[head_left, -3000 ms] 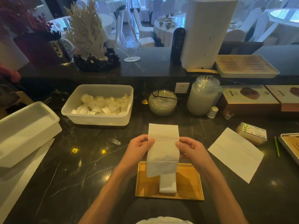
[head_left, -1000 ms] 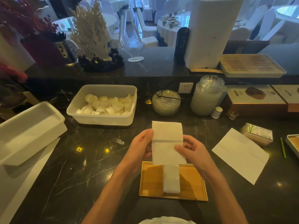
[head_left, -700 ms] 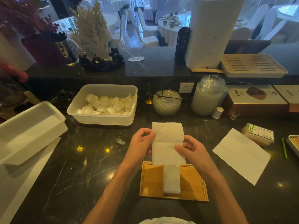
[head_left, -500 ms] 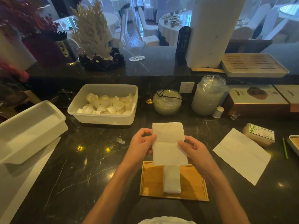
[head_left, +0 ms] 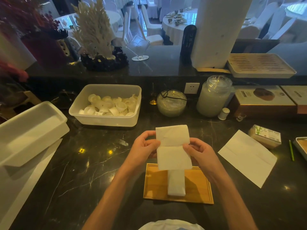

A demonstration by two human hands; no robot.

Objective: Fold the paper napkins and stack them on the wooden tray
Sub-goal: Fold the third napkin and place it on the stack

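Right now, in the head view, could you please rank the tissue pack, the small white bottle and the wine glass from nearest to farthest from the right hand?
From the right hand:
1. Tissue pack, to its right on the counter.
2. Small white bottle, behind it, beside the big jar.
3. Wine glass, far back on the raised ledge, toward the left.

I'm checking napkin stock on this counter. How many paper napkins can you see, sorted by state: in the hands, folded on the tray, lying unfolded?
Held in both hands, mid-fold: 1, napkin
Folded on the wooden tray: 1, folded napkin
Lying flat on the counter: 1, flat napkin
Total: 3
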